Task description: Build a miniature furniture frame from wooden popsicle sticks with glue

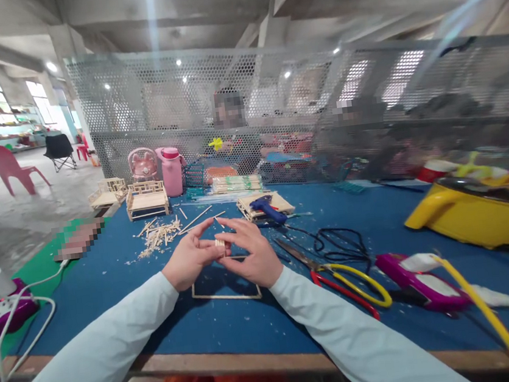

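Observation:
My left hand [191,256] and my right hand [255,252] meet above the blue tabletop, fingers closed on a small bundle of short wooden sticks [219,244]. A thin wooden stick [219,222] shows between the two index fingertips; which hand bears it I cannot tell. Beneath the hands lies a rectangular frame of thin sticks [227,296], its far side partly covered by them. Left of the hands is a pile of cut stick pieces [158,235]. A blue glue gun [268,208] rests on a flat wooden stick piece [288,207] behind my right hand.
Scissors [328,268] with red and yellow handles and a black cable [340,239] lie right. Beyond are a purple power strip [423,282] and a yellow pan [482,214]. Small stick-built furniture [147,198], a pink flask [172,173] and a perforated metal screen [134,106] stand behind.

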A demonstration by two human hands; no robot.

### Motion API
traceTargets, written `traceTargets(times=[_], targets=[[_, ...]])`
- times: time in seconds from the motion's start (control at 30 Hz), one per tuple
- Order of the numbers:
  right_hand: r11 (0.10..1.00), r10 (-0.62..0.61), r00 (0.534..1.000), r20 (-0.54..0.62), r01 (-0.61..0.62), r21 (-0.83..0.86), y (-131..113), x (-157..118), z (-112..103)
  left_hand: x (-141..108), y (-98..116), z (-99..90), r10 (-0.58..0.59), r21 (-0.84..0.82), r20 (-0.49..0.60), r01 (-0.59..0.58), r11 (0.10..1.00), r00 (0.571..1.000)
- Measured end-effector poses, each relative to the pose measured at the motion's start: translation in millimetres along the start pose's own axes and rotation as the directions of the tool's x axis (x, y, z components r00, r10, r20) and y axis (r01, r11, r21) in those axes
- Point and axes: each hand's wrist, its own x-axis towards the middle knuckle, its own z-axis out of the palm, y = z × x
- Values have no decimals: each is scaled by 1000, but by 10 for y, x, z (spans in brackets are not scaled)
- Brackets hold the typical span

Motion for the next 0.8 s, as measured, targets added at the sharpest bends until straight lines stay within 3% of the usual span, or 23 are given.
traceTargets(times=[0.33, 0.57, 0.8], targets=[[1000, 24, 999, -49, -24, 7, -91, 21, -19, -36, 8, 33, -20, -20, 55, 21, 1000, 998], [999, 38, 996, -75, -38, 0, -1, 9, -18, -13, 33, 8, -85, -143, -81, 73, 987, 993], [999, 42, 999, -28, -42, 24, 28, -15, 31, -35, -2, 20, 35, 63, -32, -33, 997, 999]])
